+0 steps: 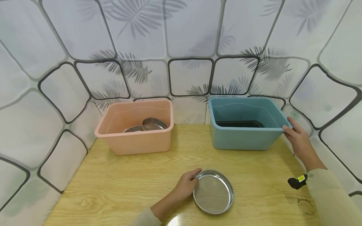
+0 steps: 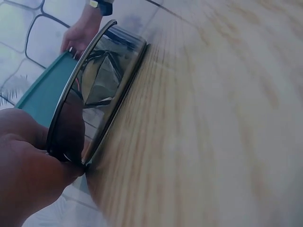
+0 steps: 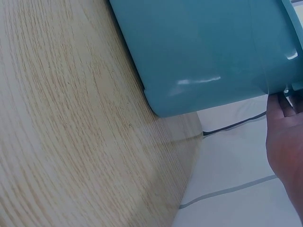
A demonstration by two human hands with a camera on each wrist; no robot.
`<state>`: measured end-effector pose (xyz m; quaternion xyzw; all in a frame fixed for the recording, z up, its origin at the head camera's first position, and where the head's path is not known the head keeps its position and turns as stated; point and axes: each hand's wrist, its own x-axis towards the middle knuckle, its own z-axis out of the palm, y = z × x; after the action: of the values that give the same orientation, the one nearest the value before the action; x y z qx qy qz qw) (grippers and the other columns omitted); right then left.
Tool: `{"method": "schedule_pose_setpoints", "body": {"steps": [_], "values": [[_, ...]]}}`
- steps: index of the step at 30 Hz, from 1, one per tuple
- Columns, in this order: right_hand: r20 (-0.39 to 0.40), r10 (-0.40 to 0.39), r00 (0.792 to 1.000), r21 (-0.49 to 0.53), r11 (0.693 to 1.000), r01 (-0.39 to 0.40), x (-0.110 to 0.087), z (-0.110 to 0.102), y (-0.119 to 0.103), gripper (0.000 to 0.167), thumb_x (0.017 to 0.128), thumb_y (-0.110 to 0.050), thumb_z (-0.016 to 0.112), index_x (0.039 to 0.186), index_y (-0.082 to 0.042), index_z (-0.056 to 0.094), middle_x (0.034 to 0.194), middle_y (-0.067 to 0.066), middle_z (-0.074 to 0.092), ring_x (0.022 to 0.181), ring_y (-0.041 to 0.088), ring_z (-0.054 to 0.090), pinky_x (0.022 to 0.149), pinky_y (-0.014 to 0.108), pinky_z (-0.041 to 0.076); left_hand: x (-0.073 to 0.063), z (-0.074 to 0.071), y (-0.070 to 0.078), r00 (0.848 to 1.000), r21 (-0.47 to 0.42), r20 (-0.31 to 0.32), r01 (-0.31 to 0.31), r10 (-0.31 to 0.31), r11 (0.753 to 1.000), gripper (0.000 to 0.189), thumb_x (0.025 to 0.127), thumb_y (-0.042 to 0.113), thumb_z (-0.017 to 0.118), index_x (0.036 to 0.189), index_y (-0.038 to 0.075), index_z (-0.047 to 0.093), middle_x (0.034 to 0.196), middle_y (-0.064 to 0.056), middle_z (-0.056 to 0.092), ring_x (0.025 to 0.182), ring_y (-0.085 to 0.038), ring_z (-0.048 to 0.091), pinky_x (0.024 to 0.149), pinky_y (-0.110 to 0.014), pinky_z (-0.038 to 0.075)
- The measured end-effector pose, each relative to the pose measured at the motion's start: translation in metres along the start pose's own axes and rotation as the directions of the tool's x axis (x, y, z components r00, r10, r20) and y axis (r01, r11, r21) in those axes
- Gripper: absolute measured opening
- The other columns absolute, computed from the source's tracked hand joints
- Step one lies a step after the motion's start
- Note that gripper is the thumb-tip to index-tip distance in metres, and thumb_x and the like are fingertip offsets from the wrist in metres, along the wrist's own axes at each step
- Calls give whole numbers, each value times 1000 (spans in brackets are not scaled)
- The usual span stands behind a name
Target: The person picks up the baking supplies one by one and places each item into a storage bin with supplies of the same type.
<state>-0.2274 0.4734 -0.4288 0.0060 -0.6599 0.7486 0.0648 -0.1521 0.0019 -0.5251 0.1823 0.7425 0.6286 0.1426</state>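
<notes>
On the wooden table, a shallow round metal pan [image 1: 212, 194] lies at the front middle. My left hand [image 1: 185, 185] pinches its upper-left rim, the thumb inside the wall; the left wrist view shows the pan's shiny side [image 2: 106, 71] close to the fingers. At the back right stands a blue plastic bin [image 1: 240, 138]. Its right front rim corner is held by my right hand [image 1: 299, 141], with the fingers under the rim in the right wrist view. Inside that bin is a dark, flat, rimmed thing [image 1: 240, 124], partly hidden by the front wall.
A pink plastic bin [image 1: 141, 142] stands at the back left, with round metal pans [image 1: 154, 124] inside. Patterned curtain [image 1: 189, 78] closes off the back and both sides of the table [image 1: 127, 182]. A small black strap end [image 1: 295, 182] hangs from the right sleeve.
</notes>
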Motion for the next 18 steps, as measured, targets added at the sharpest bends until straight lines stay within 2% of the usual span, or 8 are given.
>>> {"method": "schedule_pose_setpoints", "body": {"steps": [5,9,12,14,18], "values": [[3,-4,1000,1,1000,4,0,0,0,71,107,-15,48,162,-19,3,167,-7,-16,153,11,-9,106,6,28,-2,-1,3,1000,-17,-7,-9,9,1000,49,100,-1,45,148,-8,41,147,-23,52,139,-35,47,113,-42,39],[5,-10,1000,7,1000,10,0,0,1,70,107,-15,47,162,-19,3,167,-6,-17,153,11,-9,115,14,18,-3,-5,7,999,-4,25,-25,25,1000,50,105,2,41,153,-5,33,152,-21,46,143,-33,42,116,-41,35],[4,-13,1000,7,1000,13,0,1,1,70,107,-14,46,162,-19,3,167,-6,-17,153,12,-10,117,20,11,-4,-8,10,999,23,28,-45,44,999,49,106,5,39,154,-3,34,155,-20,44,146,-32,38,118,-43,32],[2,-15,1000,7,1000,15,0,1,1,70,107,-14,46,162,-19,4,167,-6,-16,153,12,-9,117,19,12,-3,-10,11,999,41,13,-47,47,998,47,106,6,39,153,-2,38,155,-19,44,146,-32,37,118,-45,32],[6,-25,1000,15,1000,25,0,0,2,69,107,-13,47,162,-17,5,167,-4,-15,153,12,-8,109,10,28,-2,-14,10,1000,39,-10,-16,17,999,44,107,10,42,149,-1,45,154,-18,46,144,-35,41,116,-48,36]]}}
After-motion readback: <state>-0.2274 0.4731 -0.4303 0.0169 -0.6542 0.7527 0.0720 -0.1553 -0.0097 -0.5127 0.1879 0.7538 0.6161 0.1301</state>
